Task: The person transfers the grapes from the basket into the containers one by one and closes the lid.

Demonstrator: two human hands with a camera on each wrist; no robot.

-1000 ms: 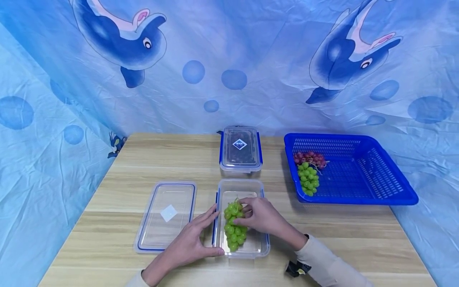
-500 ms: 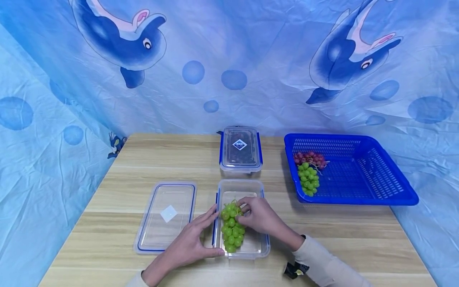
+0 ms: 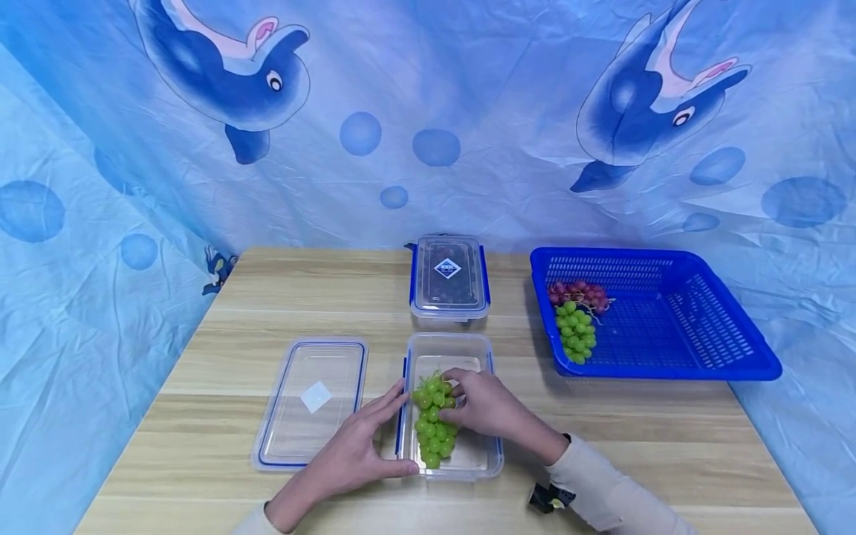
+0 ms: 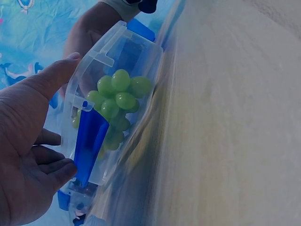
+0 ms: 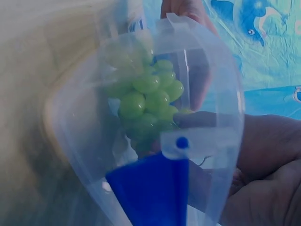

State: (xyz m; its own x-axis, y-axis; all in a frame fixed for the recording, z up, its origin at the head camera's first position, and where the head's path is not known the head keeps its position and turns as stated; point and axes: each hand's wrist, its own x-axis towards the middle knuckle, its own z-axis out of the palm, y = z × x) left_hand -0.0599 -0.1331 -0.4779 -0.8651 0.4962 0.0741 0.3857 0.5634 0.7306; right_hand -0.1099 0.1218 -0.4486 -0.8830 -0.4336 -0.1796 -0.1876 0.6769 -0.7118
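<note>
The right hand point(image 3: 487, 401) pinches a green grape bunch point(image 3: 435, 438) inside the clear plastic container point(image 3: 449, 343); the left hand point(image 3: 356, 452), fingers spread wide, touches it around eight o'clock.

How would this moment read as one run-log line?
left grip: touches open box | right grip: pinches green bunch inside box | lid: off, left of box | basket: red grapes, green grapes
</note>
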